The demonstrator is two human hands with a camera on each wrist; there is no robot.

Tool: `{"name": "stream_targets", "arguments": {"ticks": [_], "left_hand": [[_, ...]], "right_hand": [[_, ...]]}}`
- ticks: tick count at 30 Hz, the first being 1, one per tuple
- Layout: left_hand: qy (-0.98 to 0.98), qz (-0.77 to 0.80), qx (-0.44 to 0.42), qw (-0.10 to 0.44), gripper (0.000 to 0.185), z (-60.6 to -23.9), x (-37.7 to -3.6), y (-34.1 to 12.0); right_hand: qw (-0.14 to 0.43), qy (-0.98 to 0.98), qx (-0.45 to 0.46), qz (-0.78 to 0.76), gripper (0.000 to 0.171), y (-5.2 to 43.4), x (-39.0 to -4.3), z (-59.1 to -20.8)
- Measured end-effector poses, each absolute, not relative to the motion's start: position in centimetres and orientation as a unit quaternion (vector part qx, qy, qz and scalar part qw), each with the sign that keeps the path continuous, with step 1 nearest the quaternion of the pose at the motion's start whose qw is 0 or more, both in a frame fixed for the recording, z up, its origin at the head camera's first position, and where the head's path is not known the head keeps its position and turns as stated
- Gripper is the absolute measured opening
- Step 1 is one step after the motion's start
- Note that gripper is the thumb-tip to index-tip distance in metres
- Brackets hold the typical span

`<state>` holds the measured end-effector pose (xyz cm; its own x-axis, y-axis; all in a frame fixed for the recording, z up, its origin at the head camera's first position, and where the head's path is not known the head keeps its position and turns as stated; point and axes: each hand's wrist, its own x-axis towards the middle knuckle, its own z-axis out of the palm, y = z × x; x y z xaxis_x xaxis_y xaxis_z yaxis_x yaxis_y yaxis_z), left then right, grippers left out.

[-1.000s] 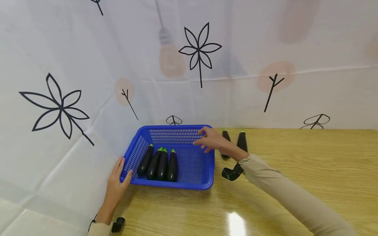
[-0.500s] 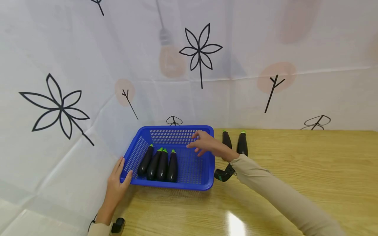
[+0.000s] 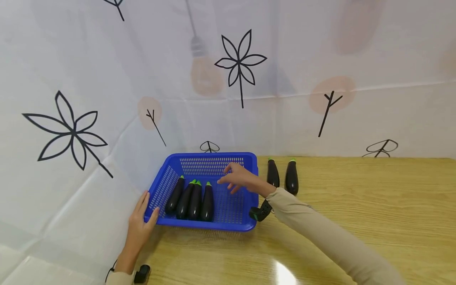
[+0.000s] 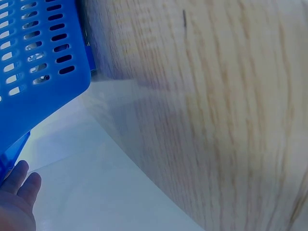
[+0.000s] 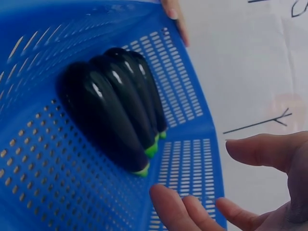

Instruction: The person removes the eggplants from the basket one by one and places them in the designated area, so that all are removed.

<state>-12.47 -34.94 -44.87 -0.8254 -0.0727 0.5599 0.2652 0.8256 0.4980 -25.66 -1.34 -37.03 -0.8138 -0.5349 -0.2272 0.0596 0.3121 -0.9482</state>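
Note:
A blue slotted basket [image 3: 249,206] sits on the wooden table against the patterned backdrop. Several dark eggplants [image 3: 194,200] with green tips lie side by side in its left half; the right wrist view shows the eggplants [image 5: 115,110] close up. My left hand [image 3: 140,225] holds the basket's near left corner, thumb on the rim. My right hand [image 3: 236,178] hovers over the empty right half of the basket, fingers spread and holding nothing. Two more eggplants [image 3: 273,174] [image 3: 291,177] lie on the table just right of the basket.
The white patterned backdrop [image 3: 107,99] hangs right behind the basket and drapes over the table's left end. Bare wooden table [image 3: 374,206] stretches to the right and toward me. The left wrist view shows the basket's corner [image 4: 38,72] above wood.
My right hand has drifted left, from the basket's far right rim to over its inside, uncovering the two eggplants on the table. The left hand has stayed put.

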Motion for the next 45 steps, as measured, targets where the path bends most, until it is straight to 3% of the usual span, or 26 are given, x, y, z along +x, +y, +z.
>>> {"name": "stream_targets", "arguments": {"ticks": [12,20,25,30,38,45], "left_hand": [[-0.907,-0.296,-0.056,0.295,0.061,-45.0,-12.6,-35.1],[-0.91,-0.295,-0.052,0.286,0.061,-44.9,-12.8,-35.1],[-0.908,-0.299,-0.049,0.288,0.06,-44.9,-12.5,-35.2],[-0.909,-0.298,-0.05,0.286,0.061,-44.9,-12.6,-35.2],[-0.912,-0.293,-0.045,0.284,0.061,-44.8,-12.5,-35.3],[-0.914,-0.292,-0.042,0.278,0.061,-44.7,-12.7,-35.2]], "right_hand": [[0.287,0.769,-0.144,-0.553,0.051,-3.5,-25.3,-38.1],[0.305,0.77,-0.129,-0.545,0.029,-5.1,-25.2,-38.8],[0.321,0.77,-0.117,-0.538,0.025,-6.5,-25.3,-39.4],[0.33,0.774,-0.096,-0.531,0.033,-7.3,-25.5,-40.0],[0.328,0.791,-0.069,-0.512,0.062,-8.6,-25.9,-40.8],[0.321,0.808,-0.05,-0.491,0.058,-9.7,-26.1,-41.2]]}}
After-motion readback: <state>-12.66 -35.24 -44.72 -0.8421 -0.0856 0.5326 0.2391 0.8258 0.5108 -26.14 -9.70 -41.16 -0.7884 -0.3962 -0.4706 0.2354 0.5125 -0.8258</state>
